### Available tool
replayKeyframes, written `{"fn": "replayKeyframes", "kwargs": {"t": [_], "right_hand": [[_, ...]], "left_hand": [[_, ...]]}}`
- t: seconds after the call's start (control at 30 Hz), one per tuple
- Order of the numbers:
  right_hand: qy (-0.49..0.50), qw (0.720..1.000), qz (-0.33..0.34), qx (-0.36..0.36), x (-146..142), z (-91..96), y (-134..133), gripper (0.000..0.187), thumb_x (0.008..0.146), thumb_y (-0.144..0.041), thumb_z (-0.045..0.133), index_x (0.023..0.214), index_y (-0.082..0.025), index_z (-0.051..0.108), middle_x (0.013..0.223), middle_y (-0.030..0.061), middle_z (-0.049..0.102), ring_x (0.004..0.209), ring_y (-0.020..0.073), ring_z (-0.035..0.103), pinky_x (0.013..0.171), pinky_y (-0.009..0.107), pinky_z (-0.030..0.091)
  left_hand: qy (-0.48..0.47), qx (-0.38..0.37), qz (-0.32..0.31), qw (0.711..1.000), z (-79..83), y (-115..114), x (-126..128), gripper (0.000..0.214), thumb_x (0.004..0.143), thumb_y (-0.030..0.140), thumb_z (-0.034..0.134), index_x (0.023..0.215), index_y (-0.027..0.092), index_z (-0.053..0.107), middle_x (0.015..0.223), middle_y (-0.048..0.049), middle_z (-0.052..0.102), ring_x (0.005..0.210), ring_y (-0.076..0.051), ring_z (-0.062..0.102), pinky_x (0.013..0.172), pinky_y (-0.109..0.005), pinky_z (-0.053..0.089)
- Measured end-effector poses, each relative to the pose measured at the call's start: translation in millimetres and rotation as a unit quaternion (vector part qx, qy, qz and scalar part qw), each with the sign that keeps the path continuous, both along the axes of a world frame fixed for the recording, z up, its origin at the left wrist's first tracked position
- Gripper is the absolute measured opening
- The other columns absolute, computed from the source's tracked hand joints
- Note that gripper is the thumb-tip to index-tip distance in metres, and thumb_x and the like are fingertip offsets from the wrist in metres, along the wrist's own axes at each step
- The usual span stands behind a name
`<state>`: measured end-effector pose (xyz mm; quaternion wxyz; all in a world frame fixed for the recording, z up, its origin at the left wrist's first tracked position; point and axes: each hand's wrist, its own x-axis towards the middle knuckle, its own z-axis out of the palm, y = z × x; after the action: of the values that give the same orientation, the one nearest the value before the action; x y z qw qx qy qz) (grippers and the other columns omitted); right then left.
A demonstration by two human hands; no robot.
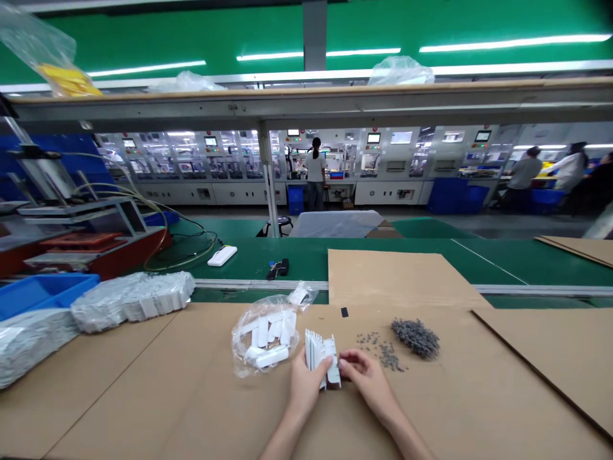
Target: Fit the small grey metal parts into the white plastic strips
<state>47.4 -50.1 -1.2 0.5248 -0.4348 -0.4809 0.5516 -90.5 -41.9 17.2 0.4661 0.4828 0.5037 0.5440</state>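
My left hand (306, 380) is wrapped around a row of thin white plastic parts (315, 348), which stand side by side in its grip. The rightmost white part (332, 363) faces me, apart from the others at the top. My right hand (366, 377) is at that part's right edge, thumb and fingers pinched together; whatever is between them is too small to make out. Right of my hands lie a pile of small grey pieces (416, 338) and a loose scatter of the same pieces (389, 354). A clear bag (239, 348) with white plastic parts (272, 332) lies to the left.
Cardboard sheets (191, 383) cover the bench. Wrapped stacks of white parts (134, 299) and a blue bin (52, 289) sit at the left, near a press machine (81, 217). Behind are a white power bank-like box (223, 256) and a small black item (278, 268). People stand farther off.
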Motion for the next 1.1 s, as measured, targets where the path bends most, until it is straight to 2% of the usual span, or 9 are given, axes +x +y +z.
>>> {"fn": "replayKeyframes", "kwargs": {"t": [0.07,0.2,0.33,0.5,0.63,0.87,0.97,1.1], "right_hand": [[-0.033,0.999,0.019,-0.002,-2,0.4,-1,0.027,0.065,-0.039,0.06,0.076,-0.015,0.059,0.073,0.0051,0.063,0.071,0.0202,0.059,0.067,0.031,0.046],[-0.058,0.998,-0.003,0.001,-4,0.5,-1,0.027,0.063,-0.041,0.061,0.071,-0.015,0.061,0.069,0.0044,0.064,0.066,0.0192,0.058,0.062,0.028,0.046],[-0.004,0.999,-0.009,-0.045,0,-0.7,0,0.027,0.059,-0.04,0.065,0.068,-0.015,0.06,0.064,0.0029,0.063,0.06,0.0171,0.058,0.058,0.027,0.046],[0.085,0.99,0.053,-0.1,3,0.3,-3,0.024,0.061,-0.035,0.066,0.068,-0.013,0.059,0.065,0.003,0.062,0.06,0.0153,0.059,0.062,0.029,0.046],[0.09,0.991,0.047,-0.084,2,1.5,-4,0.026,0.061,-0.038,0.066,0.065,-0.014,0.055,0.063,0.002,0.059,0.059,0.016,0.058,0.062,0.031,0.046],[0.05,0.997,0.031,-0.057,-4,0.9,-7,0.026,0.067,-0.041,0.058,0.065,-0.017,0.049,0.054,-0.0045,0.052,0.048,0.0093,0.051,0.047,0.02,0.041],[0.048,0.993,0.044,-0.101,-2,-3.5,-6,0.027,0.066,-0.042,0.058,0.067,-0.017,0.048,0.055,-0.0036,0.054,0.041,0.0084,0.05,0.044,0.021,0.043],[0.056,0.989,0.048,-0.127,2,-6.3,-3,0.026,0.063,-0.039,0.061,0.066,-0.015,0.052,0.054,-0.0019,0.057,0.04,0.0072,0.051,0.044,0.021,0.044]], "left_hand": [[0.0,0.008,0.016,1.0,2.0,0,-1,0.035,0.058,0.025,0.063,0.091,0.011,0.058,0.089,-0.0089,0.064,0.084,-0.024,0.057,0.074,-0.031,0.044],[0.014,0.006,0.019,1.0,4.6,-3,1,0.031,0.058,0.026,0.063,0.086,0.012,0.059,0.082,-0.0071,0.065,0.08,-0.024,0.058,0.072,-0.03,0.044],[0.021,0.009,0.01,1.0,5.2,-4,1,0.031,0.059,0.027,0.063,0.085,0.012,0.059,0.081,-0.0065,0.065,0.078,-0.023,0.058,0.07,-0.029,0.045],[-0.001,0.005,-0.003,1.0,5.9,-3,-2,0.033,0.058,0.026,0.063,0.087,0.012,0.059,0.083,-0.0071,0.065,0.079,-0.023,0.058,0.07,-0.029,0.045],[0.002,-0.012,-0.027,1.0,3.0,-3,-1,0.032,0.057,0.026,0.065,0.085,0.012,0.06,0.082,-0.0075,0.066,0.077,-0.023,0.059,0.068,-0.028,0.046],[-0.006,-0.019,-0.045,0.999,0.4,-3,1,0.033,0.057,0.023,0.065,0.087,0.012,0.06,0.084,-0.0084,0.066,0.078,-0.022,0.059,0.067,-0.027,0.046],[-0.021,-0.042,-0.031,0.998,6.0,-3,-1,0.034,0.054,0.022,0.067,0.085,0.012,0.06,0.082,-0.0075,0.066,0.076,-0.022,0.059,0.066,-0.027,0.046],[-0.03,-0.019,0.001,0.999,10.9,-2,-4,0.037,0.054,0.023,0.067,0.088,0.012,0.059,0.085,-0.0067,0.065,0.08,-0.023,0.058,0.07,-0.028,0.045]]}}
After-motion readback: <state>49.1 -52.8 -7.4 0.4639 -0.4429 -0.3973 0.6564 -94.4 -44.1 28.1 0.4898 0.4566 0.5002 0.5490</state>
